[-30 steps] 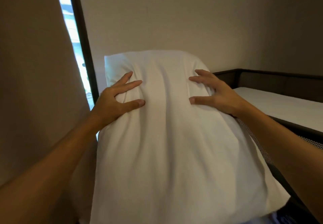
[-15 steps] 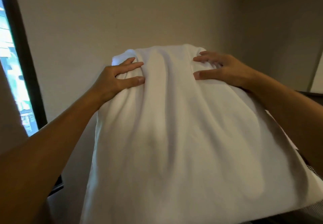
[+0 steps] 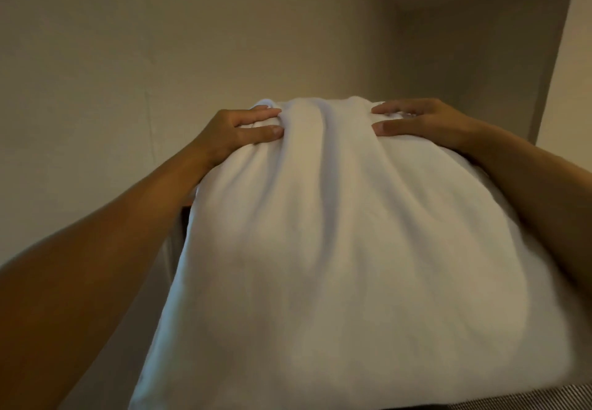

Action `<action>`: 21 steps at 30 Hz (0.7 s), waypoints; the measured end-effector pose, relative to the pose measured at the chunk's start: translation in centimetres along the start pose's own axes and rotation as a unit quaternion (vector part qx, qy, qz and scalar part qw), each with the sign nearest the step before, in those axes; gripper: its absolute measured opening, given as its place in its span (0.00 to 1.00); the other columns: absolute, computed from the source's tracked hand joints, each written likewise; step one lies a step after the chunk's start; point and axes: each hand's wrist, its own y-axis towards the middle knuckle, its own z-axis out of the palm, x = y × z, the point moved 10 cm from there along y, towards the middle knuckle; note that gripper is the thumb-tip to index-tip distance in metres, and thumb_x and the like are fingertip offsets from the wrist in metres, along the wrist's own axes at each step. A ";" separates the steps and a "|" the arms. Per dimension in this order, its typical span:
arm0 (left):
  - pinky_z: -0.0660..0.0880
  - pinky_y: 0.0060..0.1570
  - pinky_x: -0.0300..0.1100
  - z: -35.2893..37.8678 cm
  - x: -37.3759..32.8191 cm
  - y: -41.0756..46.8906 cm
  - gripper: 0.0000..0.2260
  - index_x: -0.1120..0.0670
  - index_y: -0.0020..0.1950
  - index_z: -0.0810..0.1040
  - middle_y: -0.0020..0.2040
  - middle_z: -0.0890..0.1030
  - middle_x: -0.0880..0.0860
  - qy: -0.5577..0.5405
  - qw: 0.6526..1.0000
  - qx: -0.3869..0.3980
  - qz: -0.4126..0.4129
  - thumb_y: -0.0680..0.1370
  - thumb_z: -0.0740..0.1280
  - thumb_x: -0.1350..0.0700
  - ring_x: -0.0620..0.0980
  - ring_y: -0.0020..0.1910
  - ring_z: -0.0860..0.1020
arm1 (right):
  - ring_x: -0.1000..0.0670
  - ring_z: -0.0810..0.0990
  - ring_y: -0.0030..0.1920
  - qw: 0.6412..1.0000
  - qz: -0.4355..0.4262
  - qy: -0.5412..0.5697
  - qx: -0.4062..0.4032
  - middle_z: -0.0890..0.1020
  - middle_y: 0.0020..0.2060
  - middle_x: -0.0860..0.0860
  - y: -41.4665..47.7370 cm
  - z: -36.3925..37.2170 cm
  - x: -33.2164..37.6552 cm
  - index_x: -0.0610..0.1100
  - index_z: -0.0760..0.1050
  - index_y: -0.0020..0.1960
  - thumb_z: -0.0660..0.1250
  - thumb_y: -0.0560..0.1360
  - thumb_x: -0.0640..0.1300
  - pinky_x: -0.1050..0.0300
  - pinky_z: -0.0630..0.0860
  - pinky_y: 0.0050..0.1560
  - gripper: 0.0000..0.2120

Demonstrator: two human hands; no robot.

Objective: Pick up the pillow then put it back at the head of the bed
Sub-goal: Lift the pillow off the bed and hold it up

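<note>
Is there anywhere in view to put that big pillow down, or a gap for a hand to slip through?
No bare surface shows. The pillow fills the middle, gripped near its top by the left hand and right hand. The only open room is air above the pillow before the wall. A striped strip peeks out bottom right; the bed is hidden.

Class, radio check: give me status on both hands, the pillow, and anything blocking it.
Left hand and right hand: both in a grip on the pillow's far end. Pillow held up before a plain wall. Nothing seen in the way; bed hidden.
</note>
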 end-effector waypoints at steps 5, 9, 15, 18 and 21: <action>0.68 0.62 0.38 2.2 1.4 4.0 0.23 0.38 0.57 0.81 0.68 0.75 0.40 -0.031 0.998 0.053 0.004 0.63 0.75 0.41 0.37 0.64 0.74 | 0.58 0.79 0.56 0.999 0.037 0.004 -0.011 0.81 0.57 0.60 1.3 -1.2 -2.3 0.60 0.81 0.56 0.75 0.52 0.69 0.56 0.72 0.62 0.34; 0.68 0.66 0.42 3.7 3.2 8.1 0.26 0.40 0.59 0.82 0.68 0.76 0.38 -0.053 0.996 0.077 0.016 0.62 0.75 0.39 0.38 0.64 0.75 | 0.60 0.78 0.54 0.998 0.058 -0.015 -0.030 0.80 0.57 0.58 3.1 -2.3 -3.5 0.58 0.80 0.59 0.74 0.63 0.61 0.60 0.71 0.56 0.25; 0.69 0.65 0.40 5.9 6.5 15.7 0.26 0.42 0.60 0.82 0.68 0.76 0.39 -0.082 0.988 0.121 0.055 0.62 0.75 0.39 0.38 0.64 0.75 | 0.53 0.78 0.56 0.989 0.112 -0.056 -0.076 0.79 0.59 0.55 6.9 -3.2 -6.1 0.57 0.78 0.61 0.71 0.66 0.62 0.54 0.72 0.61 0.24; 0.69 0.63 0.39 7.0 8.3 19.5 0.28 0.44 0.63 0.80 0.68 0.76 0.40 -0.082 0.984 0.137 0.078 0.64 0.74 0.39 0.40 0.64 0.75 | 0.47 0.79 0.58 0.981 0.151 -0.067 -0.106 0.79 0.61 0.53 8.8 -3.3 -7.9 0.58 0.77 0.62 0.70 0.66 0.64 0.45 0.73 0.64 0.27; 0.69 0.62 0.38 8.7 9.7 22.6 0.22 0.46 0.64 0.80 0.69 0.76 0.42 -0.093 0.978 0.165 0.090 0.71 0.74 0.46 0.42 0.65 0.75 | 0.49 0.79 0.55 0.972 0.176 -0.068 -0.141 0.80 0.59 0.53 10.0 -3.3 -9.6 0.56 0.77 0.62 0.70 0.67 0.63 0.49 0.75 0.59 0.25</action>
